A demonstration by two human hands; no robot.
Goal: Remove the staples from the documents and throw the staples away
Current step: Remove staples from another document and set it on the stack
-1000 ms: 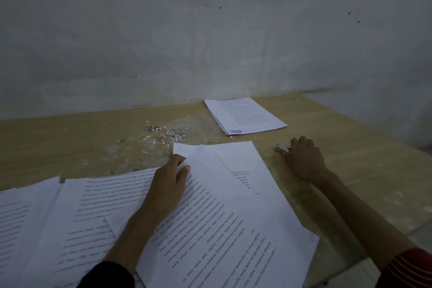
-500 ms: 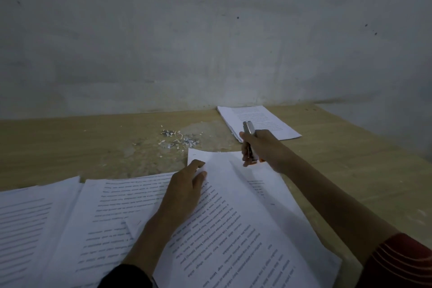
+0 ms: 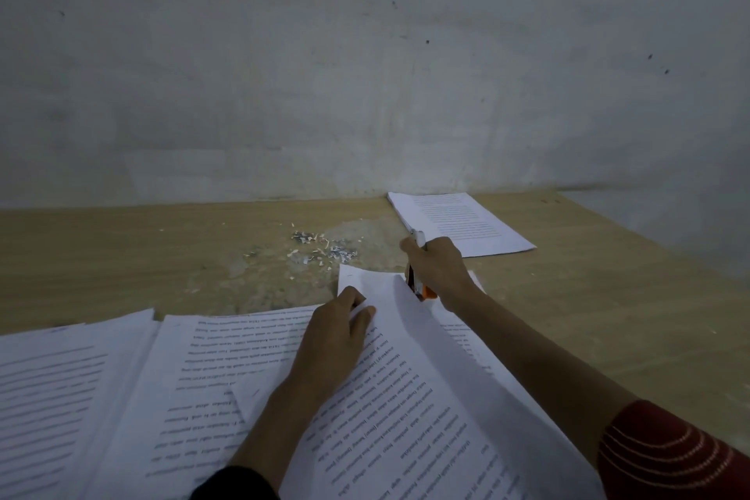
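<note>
Document [image 3: 406, 398]: slanted on the tabletop [image 3: 121, 256], far corner under the right hand [image 3: 438, 272]; staple hidden.
Right hand: nearer, clamped round the staple remover [image 3: 418, 288], tip down at that corner.
Left hand [image 3: 337, 341]: pinched the top sheet's edge, just left.
Loose staples [image 3: 324, 252]: beyond, leftward.

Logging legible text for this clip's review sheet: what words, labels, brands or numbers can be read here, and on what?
Nothing can be read.
document under the left hand: printed lines, upside down, too blurred to read.
sheets at the left: printed lines, too blurred.
far stack by the wall: printed lines, too small.
tool in the right hand: no marking shows.
</note>
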